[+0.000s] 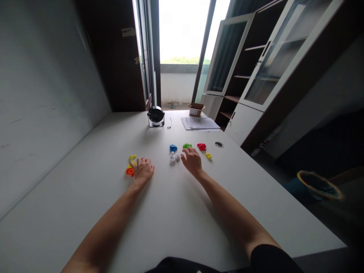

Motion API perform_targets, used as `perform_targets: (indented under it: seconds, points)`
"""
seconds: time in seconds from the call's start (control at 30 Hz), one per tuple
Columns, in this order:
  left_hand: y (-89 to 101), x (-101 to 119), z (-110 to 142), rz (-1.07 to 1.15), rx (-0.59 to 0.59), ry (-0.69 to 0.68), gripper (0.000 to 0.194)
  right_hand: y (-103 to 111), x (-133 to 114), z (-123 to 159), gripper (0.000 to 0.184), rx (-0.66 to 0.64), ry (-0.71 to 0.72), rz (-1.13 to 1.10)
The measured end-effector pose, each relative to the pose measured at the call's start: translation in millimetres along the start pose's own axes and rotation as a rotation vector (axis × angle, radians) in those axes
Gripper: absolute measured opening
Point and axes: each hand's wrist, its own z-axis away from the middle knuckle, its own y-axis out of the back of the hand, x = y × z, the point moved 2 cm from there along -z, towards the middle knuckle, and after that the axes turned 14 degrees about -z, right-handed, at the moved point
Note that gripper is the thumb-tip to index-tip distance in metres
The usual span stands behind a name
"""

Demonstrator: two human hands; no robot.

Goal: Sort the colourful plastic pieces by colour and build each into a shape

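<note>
Quickly: both hands lie spread, not pinching; the left hand (143, 169) is just beside an orange plastic piece (130, 171) at 9 o'clock, the right hand (192, 161) near white plastic pieces (174, 157) at 9 o'clock. A careless sweep could scatter them.

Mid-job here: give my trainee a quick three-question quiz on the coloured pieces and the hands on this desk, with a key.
1. True or false: the orange piece lies beside the left hand.
2. What colour is the piece lying between the green piece and the small yellow piece?
3. Which is closer to the white pieces: A, the left hand; or B, the right hand?

Key: 1 true; 2 the red piece; 3 B.
</note>
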Motion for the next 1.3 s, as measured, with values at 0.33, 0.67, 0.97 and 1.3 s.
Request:
perform_targets:
  seconds: [0.33, 0.67, 0.97, 1.3]
  points:
    - [-2.9, 5, -2, 0.033, -0.072, -0.11, 0.018, -13, -50, 21, 0.01, -0.132, 0.166, -0.15]
    - [0.3, 2, -4, 0.051, 0.027, -0.115, 0.026, -25, -50, 27, 0.009, -0.215, 0.213, -0.201]
    - [-9.6, -2, -6, 0.068, -0.02, -0.122, 0.035, -32, -46, 30, 0.01, -0.262, 0.222, -0.209]
    - [-10.1, 0, -4, 0.102, -0.085, -0.139, 0.033, -32, -46, 31, 0.01, -0.288, 0.244, -0.232]
